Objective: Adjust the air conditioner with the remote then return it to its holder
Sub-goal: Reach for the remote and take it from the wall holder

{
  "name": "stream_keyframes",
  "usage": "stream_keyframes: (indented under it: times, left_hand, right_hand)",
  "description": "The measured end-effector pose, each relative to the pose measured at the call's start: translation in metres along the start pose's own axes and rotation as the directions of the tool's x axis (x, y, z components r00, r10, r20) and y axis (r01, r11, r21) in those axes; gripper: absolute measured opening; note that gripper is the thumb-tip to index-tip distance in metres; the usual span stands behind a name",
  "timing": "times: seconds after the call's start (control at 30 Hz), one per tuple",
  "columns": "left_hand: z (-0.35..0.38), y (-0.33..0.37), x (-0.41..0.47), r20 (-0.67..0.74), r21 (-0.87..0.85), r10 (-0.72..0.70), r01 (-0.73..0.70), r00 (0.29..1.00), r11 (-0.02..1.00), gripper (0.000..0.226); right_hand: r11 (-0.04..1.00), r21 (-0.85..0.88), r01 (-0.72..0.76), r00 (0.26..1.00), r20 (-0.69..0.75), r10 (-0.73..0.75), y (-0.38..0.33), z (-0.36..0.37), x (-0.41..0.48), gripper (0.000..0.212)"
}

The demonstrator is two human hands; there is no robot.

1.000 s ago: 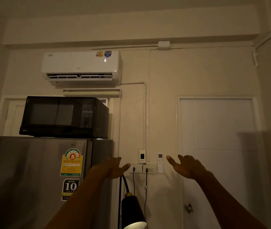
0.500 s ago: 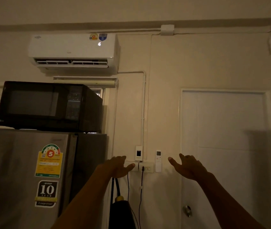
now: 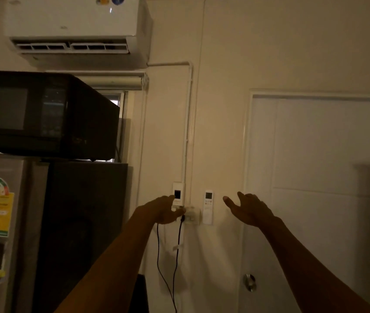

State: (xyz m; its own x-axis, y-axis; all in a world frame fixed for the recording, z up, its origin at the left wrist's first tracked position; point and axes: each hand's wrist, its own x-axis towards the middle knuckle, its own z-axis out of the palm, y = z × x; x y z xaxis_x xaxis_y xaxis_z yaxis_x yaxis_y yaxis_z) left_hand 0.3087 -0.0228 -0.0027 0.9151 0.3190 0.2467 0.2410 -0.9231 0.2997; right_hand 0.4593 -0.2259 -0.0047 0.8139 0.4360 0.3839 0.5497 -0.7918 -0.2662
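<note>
The white air conditioner (image 3: pixel 75 26) hangs high on the wall at the upper left. A slim white remote (image 3: pixel 208 206) stands upright in its wall holder between my hands. My right hand (image 3: pixel 248 207) is stretched out just right of the remote, fingers apart, not touching it. My left hand (image 3: pixel 163 210) reaches forward left of the remote, in front of a white wall switch (image 3: pixel 177 195) and a socket (image 3: pixel 192 216), and holds nothing.
A black microwave (image 3: pixel 44 116) sits on a steel fridge (image 3: pixel 1 222) at the left. Two black cables (image 3: pixel 177 249) hang from the socket. A white door (image 3: pixel 319 188) with a round knob (image 3: pixel 250 282) fills the right.
The view has drawn closer to the wall and tilted down, so the air conditioner sits higher in frame. Both hands stay outstretched; the remote looms larger between them.
</note>
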Motion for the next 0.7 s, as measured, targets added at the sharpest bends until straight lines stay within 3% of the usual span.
stream_keyframes:
  times: [0.3,0.7]
  left_hand:
    - [0.05,-0.024,0.097,-0.003,0.052,-0.006,0.006,1.0,0.999,0.093]
    - [0.095,-0.044,0.26,-0.063,-0.109,0.096,-0.103,0.993,0.989,0.086]
  right_hand:
    - [0.979,0.199,0.05,0.998,-0.052,-0.041,0.024,0.046,0.074,0.076]
    - [0.978,0.176,0.11,0.991,-0.092,-0.094,0.052,0.135,0.213,0.074]
